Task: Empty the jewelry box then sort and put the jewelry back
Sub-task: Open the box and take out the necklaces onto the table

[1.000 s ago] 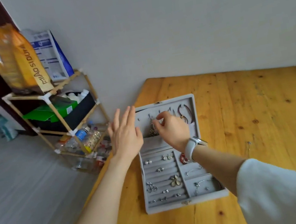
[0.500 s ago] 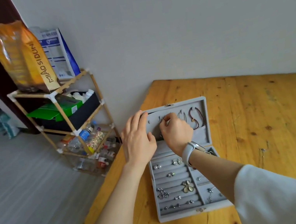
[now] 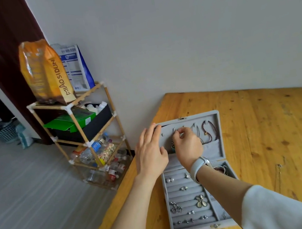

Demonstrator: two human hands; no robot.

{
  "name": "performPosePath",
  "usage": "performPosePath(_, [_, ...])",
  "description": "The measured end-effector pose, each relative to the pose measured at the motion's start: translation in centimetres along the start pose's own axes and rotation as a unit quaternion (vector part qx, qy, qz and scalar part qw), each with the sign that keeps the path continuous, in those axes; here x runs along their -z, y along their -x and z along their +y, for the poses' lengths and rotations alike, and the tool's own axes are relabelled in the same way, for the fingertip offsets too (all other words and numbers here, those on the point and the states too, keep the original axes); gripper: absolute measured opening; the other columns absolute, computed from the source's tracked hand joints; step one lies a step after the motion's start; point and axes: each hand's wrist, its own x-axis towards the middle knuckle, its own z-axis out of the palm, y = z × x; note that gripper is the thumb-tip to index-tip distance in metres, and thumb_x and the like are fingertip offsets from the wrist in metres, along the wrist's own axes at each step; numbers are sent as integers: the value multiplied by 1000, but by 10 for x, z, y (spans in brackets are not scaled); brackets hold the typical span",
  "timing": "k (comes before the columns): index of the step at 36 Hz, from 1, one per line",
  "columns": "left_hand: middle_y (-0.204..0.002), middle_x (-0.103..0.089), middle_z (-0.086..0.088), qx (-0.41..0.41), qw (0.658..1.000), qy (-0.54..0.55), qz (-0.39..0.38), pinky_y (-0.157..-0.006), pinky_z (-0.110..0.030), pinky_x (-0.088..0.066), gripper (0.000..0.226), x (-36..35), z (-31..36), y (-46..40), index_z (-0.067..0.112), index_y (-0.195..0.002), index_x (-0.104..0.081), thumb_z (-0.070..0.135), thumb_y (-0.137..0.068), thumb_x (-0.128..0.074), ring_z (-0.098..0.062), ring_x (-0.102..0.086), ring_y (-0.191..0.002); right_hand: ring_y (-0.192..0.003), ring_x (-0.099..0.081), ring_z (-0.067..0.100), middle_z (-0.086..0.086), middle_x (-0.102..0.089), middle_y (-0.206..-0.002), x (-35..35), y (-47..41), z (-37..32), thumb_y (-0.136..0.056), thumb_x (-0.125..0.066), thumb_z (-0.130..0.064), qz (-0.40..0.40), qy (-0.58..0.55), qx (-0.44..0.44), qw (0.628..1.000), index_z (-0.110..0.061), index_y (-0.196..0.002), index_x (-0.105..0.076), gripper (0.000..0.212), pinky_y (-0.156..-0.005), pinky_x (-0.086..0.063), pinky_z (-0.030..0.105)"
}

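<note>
Unhooking a necklace from the open lid.

Jewelry box (image 3: pixel 197 202) flat at the table (image 3: pixel 266 125) corner, still nearly full. Right hand (image 3: pixel 187 146) now pinching the necklace (image 3: pixel 173 146) at its lid hook (image 3: pixel 174 130). Left hand (image 3: pixel 150 152), lifted clear a second ago, now down flat, fingers (image 3: pixel 154 131) straight, steadying the lid (image 3: pixel 213 146). Emptying barely begun. One chain (image 3: pixel 279 168) out, right of the box.

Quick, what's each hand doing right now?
Left hand: open, fingers resting on the box lid.
Right hand: pinching a necklace at its hook.
</note>
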Motion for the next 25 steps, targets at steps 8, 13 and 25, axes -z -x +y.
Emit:
performPosePath(8, [-152,-22,6,-4,999,34,11,-113,-30,-21,63,-3,-4,-1,18,-143,-30,8,-86,-52,-16,-18,-139,-76,-63,30,8,-69,-80,0,-11,-6,-91,-47,-28,41,-15,62,997,-12,-98,-60,22,-64,-47,37])
performPosePath(13, [-152,-24,5,9,999,32,18,-112,-35,-25,61,-4,-5,-1,17,-143,-31,7,-86,-51,-19,-19,-139,-57,-53,15,-7,-55,-59,24,-8,5,-89,-51,-24,10,-79,76,994,-17,-81,-56,11,-57,-40,31])
performPosePath(25, [-153,-21,-7,58,994,45,79,-106,-54,-22,59,-22,63,28,15,-138,-40,13,-82,-58,-29,-14,-142,-54,-48,-2,-3,-56,-66,168,10,53,-87,-55,-4,-82,-140,99,982,-11,-73,-56,16,-55,-38,9])
